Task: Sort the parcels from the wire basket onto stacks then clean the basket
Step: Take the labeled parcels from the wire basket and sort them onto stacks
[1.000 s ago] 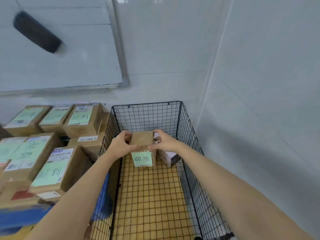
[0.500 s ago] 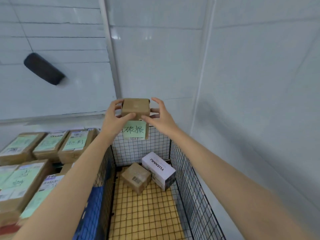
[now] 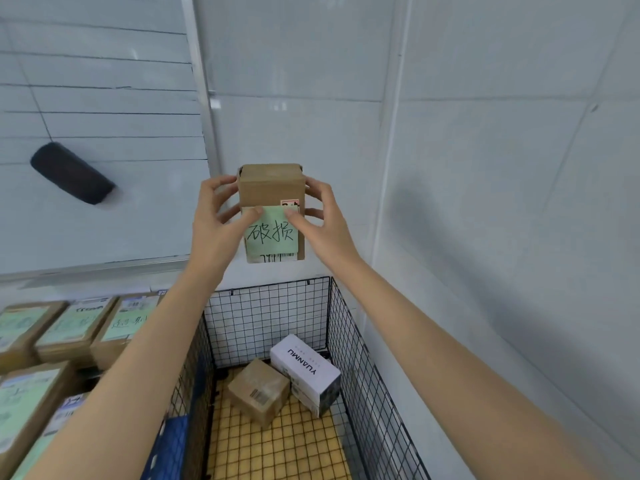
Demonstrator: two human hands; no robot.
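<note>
I hold a small brown cardboard parcel (image 3: 270, 188) up in front of the wall, well above the black wire basket (image 3: 266, 317). A green handwritten note (image 3: 272, 237) on its front faces me. My left hand (image 3: 216, 230) grips its left side and my right hand (image 3: 320, 226) its right side, both thumbs on the note. In the basket's far corner lie a tilted brown parcel (image 3: 258, 391) and a white box (image 3: 306, 372) printed YUANMU, touching each other.
Stacks of brown parcels with green labels (image 3: 72, 330) stand left of the basket. A blue crate (image 3: 169, 452) sits against the basket's left wall. A whiteboard (image 3: 97, 133) with a black eraser (image 3: 71, 173) hangs on the left; tiled walls close in behind and right.
Both hands have lifted the labelled parcel out of the basket and up to eye level, tilting its front toward me. The two parcels beneath it have come into sight.
</note>
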